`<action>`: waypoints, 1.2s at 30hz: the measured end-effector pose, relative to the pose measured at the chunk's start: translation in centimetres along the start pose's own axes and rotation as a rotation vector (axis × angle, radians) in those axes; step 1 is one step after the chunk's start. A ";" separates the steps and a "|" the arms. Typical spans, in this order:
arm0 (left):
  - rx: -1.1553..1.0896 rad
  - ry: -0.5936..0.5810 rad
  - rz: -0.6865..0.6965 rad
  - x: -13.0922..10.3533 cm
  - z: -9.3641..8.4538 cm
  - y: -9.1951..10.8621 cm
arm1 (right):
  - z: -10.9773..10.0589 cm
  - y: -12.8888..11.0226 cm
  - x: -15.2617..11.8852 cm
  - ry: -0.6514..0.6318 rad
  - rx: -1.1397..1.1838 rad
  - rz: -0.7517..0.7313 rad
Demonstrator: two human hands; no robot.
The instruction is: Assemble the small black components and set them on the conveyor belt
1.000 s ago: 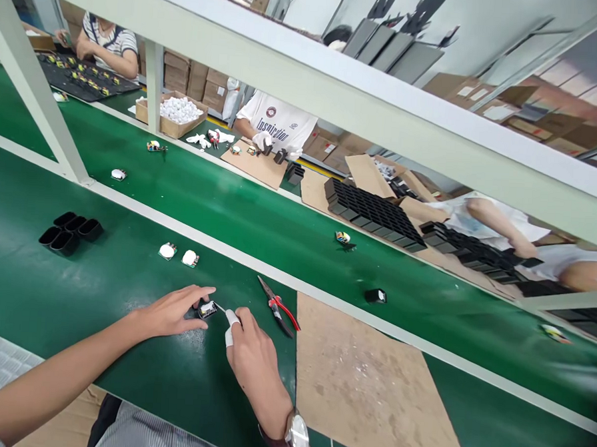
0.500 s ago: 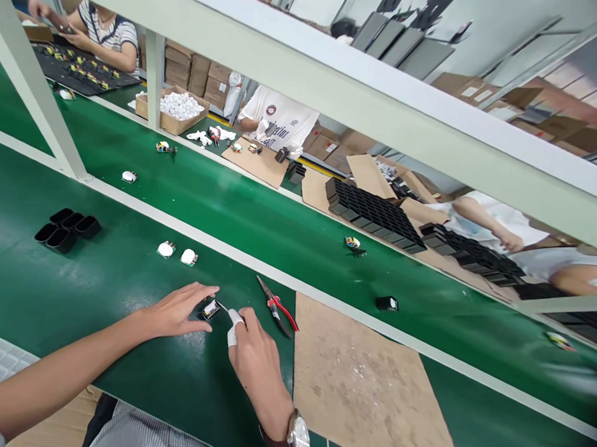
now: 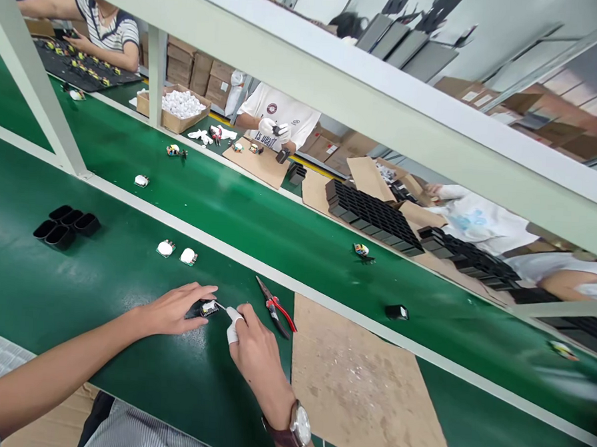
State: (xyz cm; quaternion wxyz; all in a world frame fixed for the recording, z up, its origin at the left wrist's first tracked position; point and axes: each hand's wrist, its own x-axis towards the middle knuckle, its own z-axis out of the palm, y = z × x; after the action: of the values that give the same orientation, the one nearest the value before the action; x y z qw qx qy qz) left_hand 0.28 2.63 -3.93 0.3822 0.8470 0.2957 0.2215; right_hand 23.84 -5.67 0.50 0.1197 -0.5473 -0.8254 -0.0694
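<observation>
My left hand (image 3: 174,308) lies on the green bench, thumb and fingers closed around a small black case (image 3: 209,309) with a white-topped circuit board in it. In my right hand (image 3: 256,347), white covers on its fingertips, is a thin pale tool (image 3: 221,305) whose tip meets the case; most of the tool is hidden, so its kind does not show. Red-handled long-nose pliers (image 3: 277,307) lie just beyond my right hand. Two small circuit boards with white round tops, a left one (image 3: 166,248) and a right one (image 3: 189,256), sit beyond my left hand.
Several empty black cases (image 3: 60,236) stand at the left. A cardboard sheet (image 3: 360,380) lies on the right. Past the pale rail (image 3: 236,267), a green conveyor (image 3: 278,229) carries boards and a black case (image 3: 396,312). Co-workers sit opposite; a metal frame (image 3: 68,128) rises at left.
Boards and the black case on the conveyor have shifted right. My hands stay almost in place, with the tool tip still at the case. Co-workers opposite have moved their hands.
</observation>
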 end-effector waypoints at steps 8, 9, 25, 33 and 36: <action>-0.021 -0.059 0.021 0.0 -0.3 0.2 | 0.0 0.7 0.6 -0.058 0.066 -0.063; -0.027 -0.065 0.017 0.0 -0.4 0.3 | 0.0 0.7 0.7 -0.060 0.072 -0.065; 0.012 -0.012 0.062 -0.2 -0.4 -0.4 | -0.9 -0.3 1.3 -0.085 -0.009 -0.166; 0.021 0.020 0.236 -0.3 -0.5 -1.1 | 3.0 2.9 -1.5 0.124 0.255 0.112; 0.047 0.008 0.083 -0.6 -0.4 -1.1 | 5.0 4.8 -3.0 0.217 0.221 0.196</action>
State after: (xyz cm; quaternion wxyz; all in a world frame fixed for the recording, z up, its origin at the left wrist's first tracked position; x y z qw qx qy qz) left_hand -0.73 3.02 -4.63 0.3514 0.8665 0.2671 0.2334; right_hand 28.76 -5.23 -5.25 0.2736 -0.5979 -0.7530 -0.0249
